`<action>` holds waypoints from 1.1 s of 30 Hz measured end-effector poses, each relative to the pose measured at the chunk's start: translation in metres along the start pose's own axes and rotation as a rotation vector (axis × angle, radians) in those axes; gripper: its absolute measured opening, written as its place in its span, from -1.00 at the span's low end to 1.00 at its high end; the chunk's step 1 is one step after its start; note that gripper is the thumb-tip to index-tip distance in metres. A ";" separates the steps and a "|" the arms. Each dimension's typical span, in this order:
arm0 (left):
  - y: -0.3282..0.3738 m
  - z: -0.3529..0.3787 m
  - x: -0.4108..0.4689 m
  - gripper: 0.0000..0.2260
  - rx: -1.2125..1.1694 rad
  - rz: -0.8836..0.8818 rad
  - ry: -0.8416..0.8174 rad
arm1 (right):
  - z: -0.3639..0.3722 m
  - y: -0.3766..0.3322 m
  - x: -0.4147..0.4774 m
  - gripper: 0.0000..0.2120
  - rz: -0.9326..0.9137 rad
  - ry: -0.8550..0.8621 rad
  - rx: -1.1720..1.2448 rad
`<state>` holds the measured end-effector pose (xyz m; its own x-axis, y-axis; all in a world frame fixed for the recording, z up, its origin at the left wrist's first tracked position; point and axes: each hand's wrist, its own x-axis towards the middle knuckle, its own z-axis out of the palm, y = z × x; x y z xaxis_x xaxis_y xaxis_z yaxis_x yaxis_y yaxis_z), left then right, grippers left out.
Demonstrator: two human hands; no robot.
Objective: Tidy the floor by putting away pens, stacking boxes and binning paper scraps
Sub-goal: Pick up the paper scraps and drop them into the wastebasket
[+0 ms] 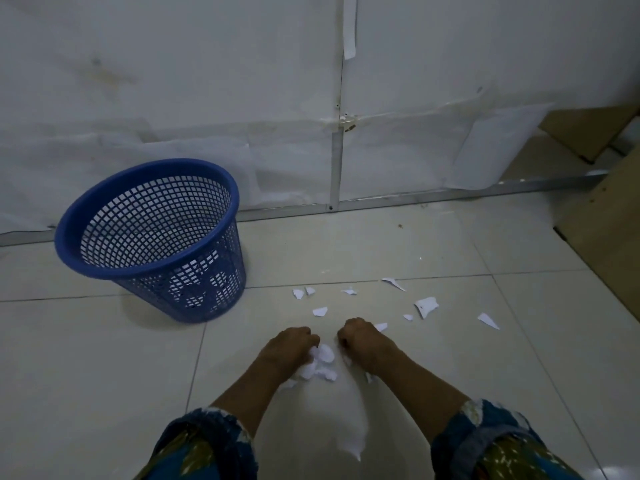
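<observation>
Scraps [323, 355] bunched in my curled left hand [294, 344]; right hand [363, 341] curled, hold unclear. Loose pieces [426, 305] at 1 o'clock, bin [194, 299] at 10.

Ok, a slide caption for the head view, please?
Left hand and right hand gather torn white paper scraps near a blue plastic mesh bin on pale floor tiles.

Glossy smooth tile floor [104, 358], blue plastic mesh bin [152, 237], white paper scraps [426, 305], metal wall rail [450, 197]

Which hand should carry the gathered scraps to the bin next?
Left. The left hand grips a clump of paper scraps, and the blue mesh wastebasket stands to that side; the right hand is farther.
</observation>
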<state>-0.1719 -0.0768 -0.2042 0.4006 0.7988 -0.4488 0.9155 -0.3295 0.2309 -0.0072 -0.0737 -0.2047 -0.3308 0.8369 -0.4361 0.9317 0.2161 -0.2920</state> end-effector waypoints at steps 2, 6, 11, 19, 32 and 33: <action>0.004 -0.001 0.002 -0.76 -0.074 -0.056 0.010 | 0.000 0.000 0.001 -0.73 0.048 0.001 0.020; 0.004 0.001 0.004 -0.81 -0.231 -0.110 0.107 | -0.008 0.007 -0.003 -0.73 0.128 0.085 0.096; 0.010 -0.018 0.001 -0.86 -0.502 -0.102 0.348 | -0.026 0.010 -0.003 -0.83 0.184 0.361 0.345; 0.025 -0.088 -0.006 -0.82 -0.599 -0.141 0.806 | -0.093 -0.029 0.009 -0.86 0.146 0.868 0.513; -0.037 -0.212 -0.077 -0.83 -0.832 -0.363 1.314 | -0.200 -0.186 0.006 -0.87 -0.086 1.083 0.845; -0.046 -0.212 -0.083 -0.83 -0.824 -0.408 1.290 | -0.199 -0.195 0.007 -0.85 -0.084 1.015 0.862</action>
<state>-0.2550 -0.0210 0.0053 -0.5491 0.7760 0.3104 0.5076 0.0146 0.8615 -0.1613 -0.0102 0.0187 0.2256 0.9193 0.3224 0.3974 0.2153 -0.8920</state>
